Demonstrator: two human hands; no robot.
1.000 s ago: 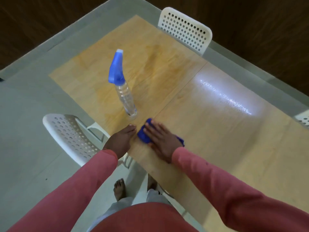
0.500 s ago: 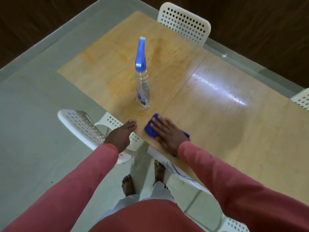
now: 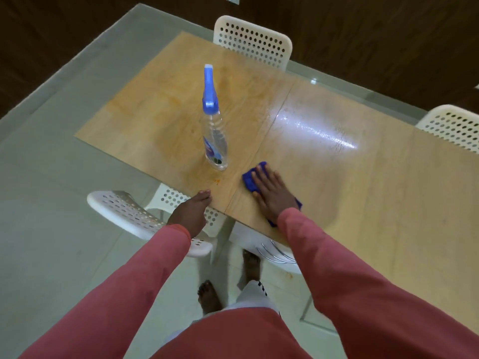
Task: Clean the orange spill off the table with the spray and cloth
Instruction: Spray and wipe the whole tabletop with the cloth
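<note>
Both hands are being used: the right hand [image 3: 273,195], fingers spread, is pressing the blue cloth [image 3: 251,179] just right of the spray bottle [image 3: 214,136]; the left hand [image 3: 190,213], relaxed, is resting on the tabletop [image 3: 363,193] edge. Orange spill [image 3: 217,180] near the bottle risks being missed, or the bottle toppled.

Soft indoor light, white glare on the table [image 3: 321,136], edges warped.

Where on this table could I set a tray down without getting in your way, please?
The right half of the table, beyond the centre seam and past the blue cloth, is bare. The far-left corner behind the spray bottle is open but orange-stained. The near edge is crowded: left hand, right hand, bottle.
</note>
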